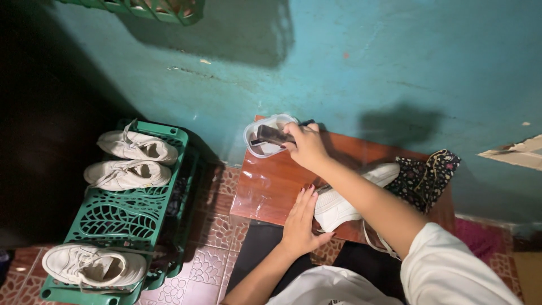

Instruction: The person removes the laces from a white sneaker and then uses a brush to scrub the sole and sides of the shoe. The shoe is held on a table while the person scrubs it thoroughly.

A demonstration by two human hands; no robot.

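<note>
White leather sneaker [344, 203] lies long axis toward 2 o'clock on brown table [265, 192]; my left hand [302, 223] flat on it, right hand [307, 146] at 11 gripping dark brush [272, 135] over clear plastic tub [261, 138].

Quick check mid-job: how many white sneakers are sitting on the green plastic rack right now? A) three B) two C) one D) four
A: two white sneakers lie side by side at the far end of the green plastic rack, and a third sits at the near end.
</note>
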